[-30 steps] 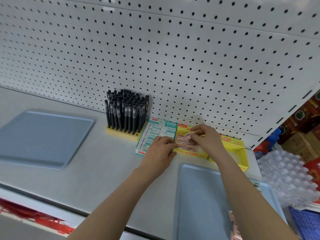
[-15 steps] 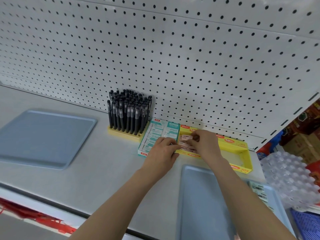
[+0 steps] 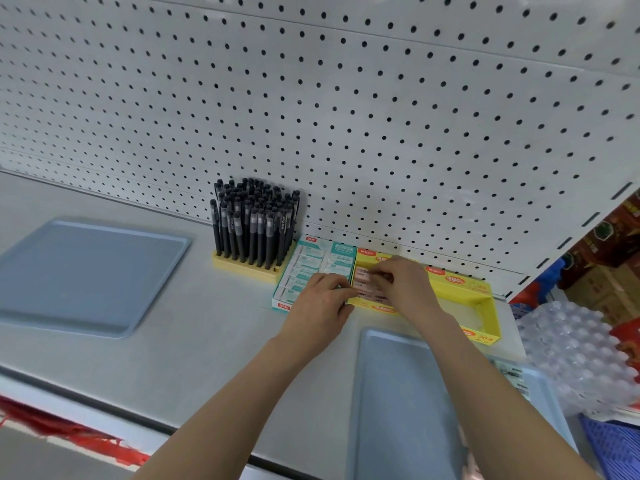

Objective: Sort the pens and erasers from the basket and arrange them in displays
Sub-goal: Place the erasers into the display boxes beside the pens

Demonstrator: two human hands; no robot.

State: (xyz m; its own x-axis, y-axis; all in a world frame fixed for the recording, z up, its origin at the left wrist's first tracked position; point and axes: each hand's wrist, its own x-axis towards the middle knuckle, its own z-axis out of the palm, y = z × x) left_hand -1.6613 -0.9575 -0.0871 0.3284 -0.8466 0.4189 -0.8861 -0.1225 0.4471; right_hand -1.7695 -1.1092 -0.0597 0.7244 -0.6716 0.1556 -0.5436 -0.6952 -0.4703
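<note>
Left hand (image 3: 320, 304) and right hand (image 3: 407, 287) pinching pink erasers (image 3: 369, 289), now lower inside yellow display (image 3: 457, 284).

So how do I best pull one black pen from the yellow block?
Probably grip a front-row pen by its top end, coming from above: the pens stand upright and packed close in the yellow block, so only tops are free.

Black pens (image 3: 254, 223) in a pale yellow holder (image 3: 242, 266) against a white pegboard (image 3: 346, 98) patterned with an even grid of dark holes. Alongside are a teal-and-white box (image 3: 311, 266) and a bright yellow box (image 3: 493, 317) with red labels, holding pink erasers (image 3: 369, 285) — all on a pale grey shelf (image 3: 207, 341) between a slate-blue left tray (image 3: 86, 275) and a matching near tray (image 3: 398, 393).
</note>
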